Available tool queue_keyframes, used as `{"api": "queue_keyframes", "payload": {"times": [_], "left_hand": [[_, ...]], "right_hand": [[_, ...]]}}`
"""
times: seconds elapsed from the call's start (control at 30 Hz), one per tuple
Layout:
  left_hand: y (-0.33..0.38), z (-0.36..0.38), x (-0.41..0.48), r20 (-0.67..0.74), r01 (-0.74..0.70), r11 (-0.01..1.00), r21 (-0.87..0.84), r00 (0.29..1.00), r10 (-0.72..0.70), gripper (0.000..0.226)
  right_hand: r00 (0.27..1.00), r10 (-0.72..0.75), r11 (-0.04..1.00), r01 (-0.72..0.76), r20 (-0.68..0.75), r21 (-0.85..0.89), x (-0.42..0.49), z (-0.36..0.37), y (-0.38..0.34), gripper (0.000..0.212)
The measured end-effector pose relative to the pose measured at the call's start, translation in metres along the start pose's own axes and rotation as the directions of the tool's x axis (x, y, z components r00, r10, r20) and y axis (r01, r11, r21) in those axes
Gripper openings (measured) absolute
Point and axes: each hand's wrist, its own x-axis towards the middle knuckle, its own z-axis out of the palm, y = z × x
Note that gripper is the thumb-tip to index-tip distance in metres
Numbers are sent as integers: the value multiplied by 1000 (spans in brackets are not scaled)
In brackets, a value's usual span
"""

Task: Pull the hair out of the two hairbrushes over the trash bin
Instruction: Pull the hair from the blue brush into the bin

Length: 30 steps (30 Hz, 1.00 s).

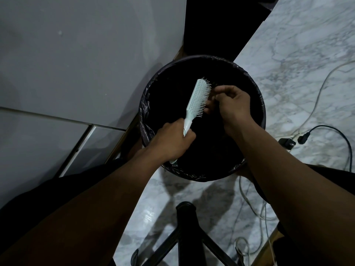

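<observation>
Nearest the camera stood the black base of a chair (185, 223) on the marble floor (299, 47), with pale and black cables (326, 135) trailing to the right. Beyond it, the left hand (172, 141) was clamped around the handle of one pale mint hairbrush (198, 98), holding it tilted over the open mouth of the trash bin (255, 89), which was lined with a black bag. The right hand (233, 104) had its fingertips (216, 91) pinched together against the bristles near the head's far end, apparently on strands too fine to make out. The brush looked light and rigid, its plastic pins slightly springy; the handle was the sensible place to grip, while the hair, soft and clingy, would likely come away best plucked from the pin roots. One brush and one bin were visible; the second brush was out of view.
</observation>
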Motion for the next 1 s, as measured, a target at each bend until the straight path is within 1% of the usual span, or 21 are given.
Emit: {"api": "queue_keyframes", "payload": {"times": [0.13,0.27,0.33,0.43,0.53,0.57,0.6,0.63,0.67,0.7,0.73,0.77,0.8,0.83,0.87,0.93,1.0], "left_hand": [[-5,-1,2,-31,74,997,27,997,-73,29],[-7,-2,2,-73,101,993,60,993,-97,30],[-8,-2,2,-87,124,990,67,989,-118,30],[-6,-4,2,-104,143,986,83,985,-134,30],[-3,-5,2,-117,147,984,96,984,-135,29],[-3,-6,1,-127,147,984,102,983,-134,29],[-2,-7,1,-137,144,983,109,982,-129,28],[-1,-7,0,-145,137,983,118,982,-120,28],[-1,-8,0,-149,129,983,131,983,-109,27],[0,-8,-1,-151,119,982,147,984,-96,26],[1,-8,-1,-149,106,981,163,985,-81,25],[3,-8,-2,-143,87,981,176,988,-61,24],[4,-7,-3,-134,64,981,181,990,-40,23],[5,-7,-3,-123,43,983,181,992,-21,23],[5,-6,-3,-116,30,984,178,993,-10,23],[5,-6,-3,-112,26,985,169,994,-7,23],[4,-6,-2,-110,26,987,156,994,-9,23]], "right_hand": [[998,55,998,-54,33,-40,-1,0,-1,22],[996,83,987,-80,15,-139,-6,-4,-5,12],[996,94,974,-91,8,-206,-5,-8,-6,13],[994,110,962,-103,14,-251,1,-12,-4,9],[996,84,892,-69,13,-447,11,-15,6,9],[996,80,846,-53,29,-530,12,-15,10,19],[994,91,785,-36,57,-619,12,-15,14,34],[992,101,721,-17,81,-693,12,-15,17,53],[990,106,693,-5,95,-721,12,-13,20,72],[988,99,715,9,115,-699,10,-10,21,80],[986,88,787,16,139,-617,7,-7,17,76],[982,89,870,5,166,-493,6,-4,15,64],[970,110,930,-24,215,-368,5,-2,12,51],[954,128,959,-49,272,-281,3,-1,9,44],[937,131,969,-53,323,-241,1,-1,8,42],[916,103,982,-31,388,-188,1,-3,9,43],[908,87,986,-19,410,-167,1,-3,11,42]]}}
